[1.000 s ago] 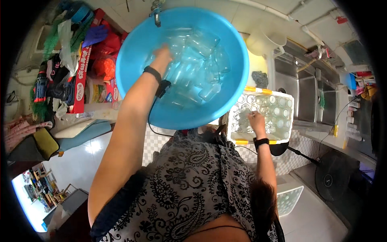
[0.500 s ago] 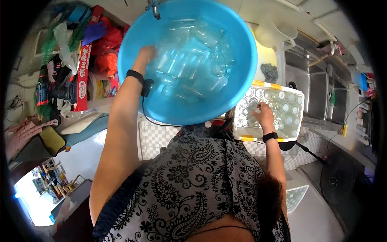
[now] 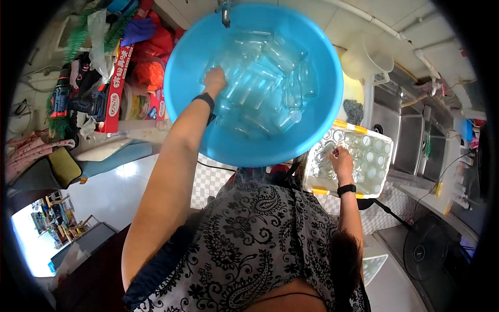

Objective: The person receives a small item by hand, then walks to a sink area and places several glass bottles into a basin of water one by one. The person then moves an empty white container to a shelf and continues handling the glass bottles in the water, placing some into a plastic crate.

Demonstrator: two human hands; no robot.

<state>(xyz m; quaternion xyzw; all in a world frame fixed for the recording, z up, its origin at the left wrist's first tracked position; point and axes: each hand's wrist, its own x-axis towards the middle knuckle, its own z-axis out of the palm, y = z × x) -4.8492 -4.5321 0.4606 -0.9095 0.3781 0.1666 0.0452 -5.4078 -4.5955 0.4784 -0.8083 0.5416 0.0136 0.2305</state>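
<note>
A big blue basin (image 3: 175, 117) holds water and several clear glass bottles (image 3: 291, 93) lying in a heap. My left hand (image 3: 214, 80) is in the basin at the heap's left side, its fingers curled; water and glare hide what they hold, if anything. To the right of the basin, a white crate (image 3: 383, 191) with yellow marks on its rim has clear glass bottles (image 3: 370, 157) standing in rows. My right hand (image 3: 342, 164) is over the crate's left half, its fingers closed on a bottle there, whose outline is hard to make out.
A tap (image 3: 225, 15) hangs over the basin's far rim. At right are a pale plastic jug (image 3: 366, 54), a dark scouring pad (image 3: 354, 112) and a steel sink (image 3: 387, 112). A red box (image 3: 115, 93) and a drill (image 3: 61, 96) lie at left. A black fan (image 3: 425, 247) stands lower right.
The view has shifted, so the basin and crate appear lower and farther right. My left hand has moved inward over the basin, toward the bottles. My right hand stays at the crate.
</note>
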